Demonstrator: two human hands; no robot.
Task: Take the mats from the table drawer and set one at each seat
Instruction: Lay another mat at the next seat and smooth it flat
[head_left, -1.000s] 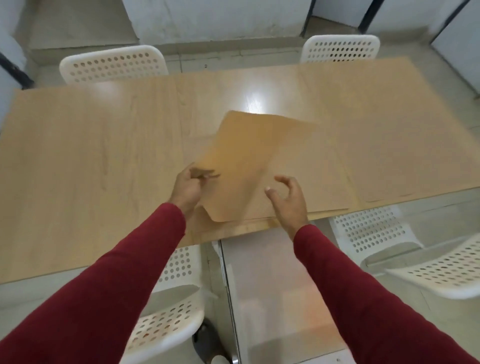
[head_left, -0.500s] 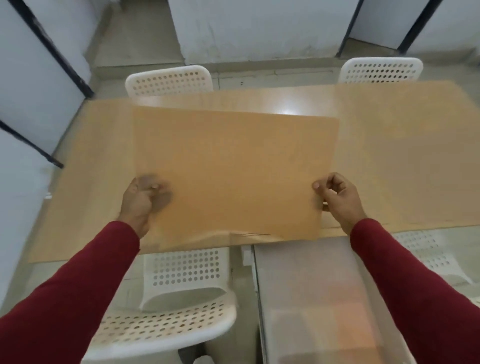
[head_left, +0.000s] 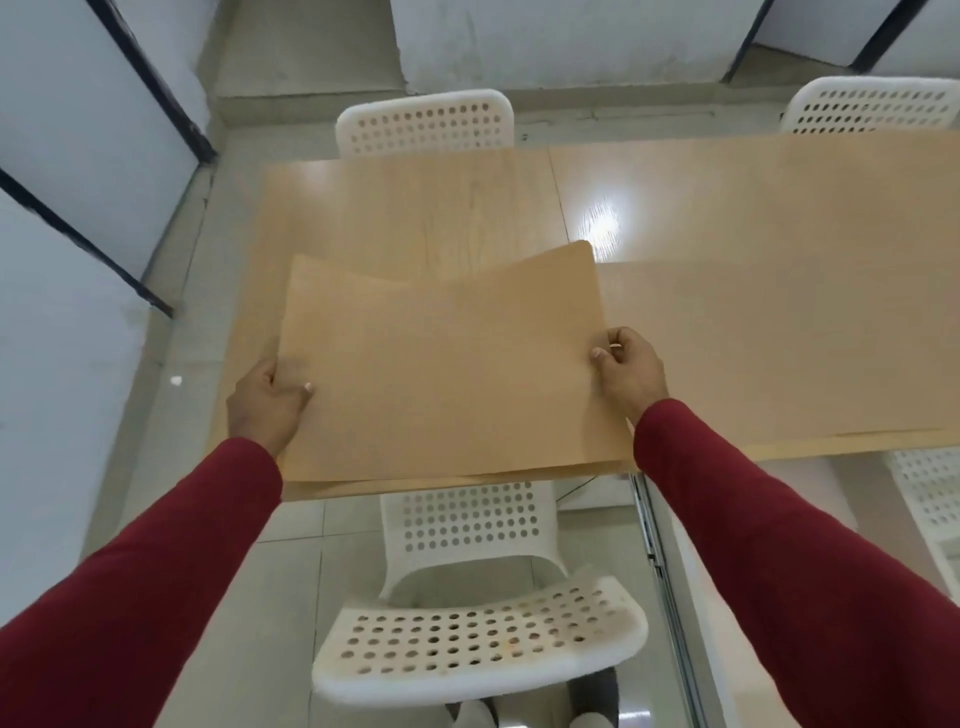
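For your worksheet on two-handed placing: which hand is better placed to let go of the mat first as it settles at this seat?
Probably the left hand: its end of the mat lies low at the table corner, while the right hand pinches the raised end.

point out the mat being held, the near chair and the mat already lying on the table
held mat (head_left: 447, 374), head view, its middle
near chair (head_left: 483, 644), head view, its seat
laid mat (head_left: 789, 343), head view, its middle
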